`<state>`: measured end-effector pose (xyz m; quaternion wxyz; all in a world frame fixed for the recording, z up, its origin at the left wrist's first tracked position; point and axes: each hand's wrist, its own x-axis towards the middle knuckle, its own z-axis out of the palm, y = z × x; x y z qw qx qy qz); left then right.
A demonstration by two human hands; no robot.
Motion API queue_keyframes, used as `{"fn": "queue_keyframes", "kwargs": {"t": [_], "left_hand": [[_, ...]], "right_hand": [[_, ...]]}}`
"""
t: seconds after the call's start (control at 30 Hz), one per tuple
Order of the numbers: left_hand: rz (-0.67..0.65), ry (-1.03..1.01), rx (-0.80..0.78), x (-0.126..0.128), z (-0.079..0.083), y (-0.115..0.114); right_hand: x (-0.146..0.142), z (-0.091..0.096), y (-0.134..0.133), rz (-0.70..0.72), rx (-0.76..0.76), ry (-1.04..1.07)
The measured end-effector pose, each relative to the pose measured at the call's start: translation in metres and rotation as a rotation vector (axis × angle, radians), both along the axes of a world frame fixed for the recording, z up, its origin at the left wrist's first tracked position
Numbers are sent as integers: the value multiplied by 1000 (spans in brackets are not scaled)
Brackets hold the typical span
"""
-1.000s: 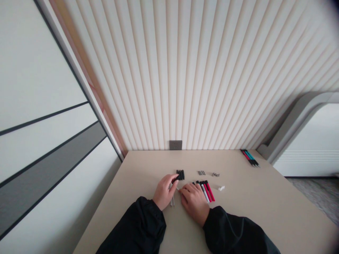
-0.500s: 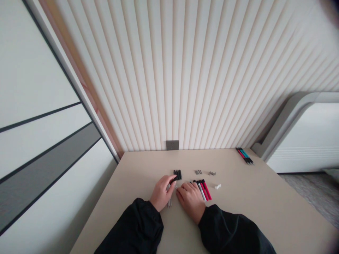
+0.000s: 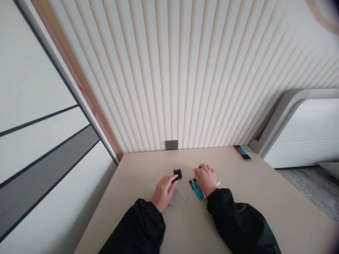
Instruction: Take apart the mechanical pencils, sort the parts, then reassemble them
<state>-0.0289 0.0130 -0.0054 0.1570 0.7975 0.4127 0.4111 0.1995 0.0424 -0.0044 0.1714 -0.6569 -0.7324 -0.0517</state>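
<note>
My left hand (image 3: 162, 193) is closed, pinching a short black pen grip (image 3: 174, 179) between thumb and fingers. Just beyond it stands a row of similar black pen grips (image 3: 178, 173). Under and beside this hand lie thin pale pen refills (image 3: 181, 192), partly hidden. My right hand (image 3: 206, 179) reaches over the far side of the pen barrels, its fingers curled down at the tabletop; what they hold, if anything, is hidden. Teal pen barrels with black ends (image 3: 195, 189) show left of its wrist. A small white piece (image 3: 218, 183) peeks out at its right.
Several pens (image 3: 242, 153), red and teal with black ends, lie together at the table's back right corner. The beige table (image 3: 148, 162) meets a ribbed wall with a dark socket (image 3: 171, 145). A white cabinet stands left, a pale headboard right.
My right hand has moved from beside the refills up and right, over the small metal parts, uncovering refills and teal barrels. My left hand keeps the black pen grip in nearly the same place.
</note>
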Motion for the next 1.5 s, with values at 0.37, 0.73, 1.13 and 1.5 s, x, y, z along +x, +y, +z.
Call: {"fn": "queue_keyframes", "kwargs": {"t": [0.37, 0.73, 1.13, 1.5], "left_hand": [[11, 45, 19, 1, 2, -1], [-19, 69, -23, 2, 2, -2], [-69, 62, -37, 2, 2, -1], [-65, 68, -19, 3, 1, -1]], "right_hand": [[3, -5, 5, 19, -13, 31], [-17, 10, -23, 361, 8, 792], [-30, 1, -35, 402, 78, 756], [-26, 5, -35, 498, 130, 607]]}}
